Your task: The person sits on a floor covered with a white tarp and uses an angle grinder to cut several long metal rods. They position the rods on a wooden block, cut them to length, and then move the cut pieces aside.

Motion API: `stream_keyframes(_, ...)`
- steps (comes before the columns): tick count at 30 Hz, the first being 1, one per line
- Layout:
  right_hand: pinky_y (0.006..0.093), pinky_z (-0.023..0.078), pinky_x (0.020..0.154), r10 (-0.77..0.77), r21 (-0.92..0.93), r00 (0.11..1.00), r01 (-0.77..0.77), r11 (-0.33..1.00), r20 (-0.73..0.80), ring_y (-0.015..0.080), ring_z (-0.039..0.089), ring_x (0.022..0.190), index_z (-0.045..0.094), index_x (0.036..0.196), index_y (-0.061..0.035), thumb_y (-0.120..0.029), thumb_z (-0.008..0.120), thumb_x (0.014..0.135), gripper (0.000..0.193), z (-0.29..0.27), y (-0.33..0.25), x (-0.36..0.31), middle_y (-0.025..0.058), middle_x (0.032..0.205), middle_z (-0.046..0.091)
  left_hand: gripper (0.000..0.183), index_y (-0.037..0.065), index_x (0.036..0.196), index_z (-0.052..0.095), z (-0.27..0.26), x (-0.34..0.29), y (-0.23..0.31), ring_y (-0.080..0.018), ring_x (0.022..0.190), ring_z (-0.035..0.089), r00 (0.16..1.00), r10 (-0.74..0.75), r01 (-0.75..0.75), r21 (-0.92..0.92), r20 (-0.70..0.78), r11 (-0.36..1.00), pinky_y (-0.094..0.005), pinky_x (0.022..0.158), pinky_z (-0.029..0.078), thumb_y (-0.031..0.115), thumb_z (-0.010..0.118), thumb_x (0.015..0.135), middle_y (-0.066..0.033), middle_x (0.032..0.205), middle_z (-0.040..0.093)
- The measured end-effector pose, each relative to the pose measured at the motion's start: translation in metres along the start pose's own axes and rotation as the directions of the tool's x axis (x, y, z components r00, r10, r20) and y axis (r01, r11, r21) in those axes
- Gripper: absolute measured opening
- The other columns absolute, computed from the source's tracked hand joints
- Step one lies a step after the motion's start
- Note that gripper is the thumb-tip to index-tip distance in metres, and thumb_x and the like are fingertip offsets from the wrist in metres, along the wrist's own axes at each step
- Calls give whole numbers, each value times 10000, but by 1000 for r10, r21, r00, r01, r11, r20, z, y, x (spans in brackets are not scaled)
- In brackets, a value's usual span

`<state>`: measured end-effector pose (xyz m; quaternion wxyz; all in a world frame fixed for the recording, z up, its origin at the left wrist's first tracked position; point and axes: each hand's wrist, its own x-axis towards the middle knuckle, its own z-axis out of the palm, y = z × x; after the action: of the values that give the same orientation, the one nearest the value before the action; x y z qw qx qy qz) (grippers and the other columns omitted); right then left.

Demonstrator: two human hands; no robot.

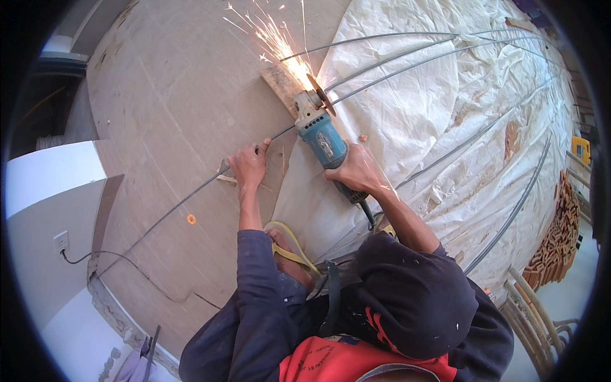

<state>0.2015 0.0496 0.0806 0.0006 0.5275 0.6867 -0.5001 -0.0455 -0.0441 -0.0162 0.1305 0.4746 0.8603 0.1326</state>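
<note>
My right hand (pixel 358 170) is wrapped round the rear body of a teal angle grinder (pixel 326 140). Its thin cutting disc (pixel 321 95) is at a long metal rod, and bright sparks (pixel 280 48) fly away toward the far left. The exact contact point is hidden by the tool's head. My left hand (pixel 250 167) grips the same rod (pixel 184 196) left of the grinder, fingers closed round it. Under the grinder's head lies a wooden board (pixel 280 86), partly covered by the tool.
More metal rods (pixel 407 60) run across a crumpled white sheet (pixel 484 127) on the right. A black cable (pixel 146 274) leads from a wall socket (pixel 61 242) across the floor. My foot wears a yellow-strapped sandal (pixel 299 251). Stacked bricks (pixel 552 245) stand far right.
</note>
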Motion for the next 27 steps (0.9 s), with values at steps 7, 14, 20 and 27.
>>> stream_keyframes(7, 397, 510, 808, 32, 0, 999, -32, 999, -22, 329, 664, 830, 621, 986, 102, -285, 775, 561, 595, 5, 8, 2, 235, 848, 665, 677, 39, 707, 630, -3, 2, 4, -382, 754, 588, 999, -20, 20, 8, 28, 1000, -455, 772, 344, 641, 418, 930, -198, 706, 626)
stream_keyframes(14, 392, 508, 812, -1, -29, 999, -1, 1000, -53, 328, 663, 832, 626, 981, 102, -291, 774, 555, 599, 10, 16, 7, 236, 848, 667, 697, 34, 712, 635, -2, 1, 4, -385, 761, 587, 1000, -15, 15, 5, 6, 1000, -449, 781, 345, 656, 405, 926, -203, 708, 624)
stream_keyframes(20, 395, 505, 813, -8, -14, 999, 7, 1000, -49, 326, 661, 821, 632, 973, 97, -295, 771, 552, 592, 9, 13, 8, 235, 845, 667, 705, 28, 725, 645, -7, 1, 6, -384, 766, 590, 998, -40, 40, -5, 54, 999, -449, 793, 347, 662, 408, 922, -213, 712, 624)
stream_keyframes(27, 395, 510, 795, -26, -64, 998, 23, 998, -50, 324, 662, 802, 632, 963, 94, -299, 766, 555, 582, 8, 14, 11, 230, 826, 666, 705, 26, 742, 659, -9, 1, 8, -378, 767, 594, 996, -41, 42, -2, 74, 999, -444, 799, 345, 655, 402, 929, -211, 715, 629)
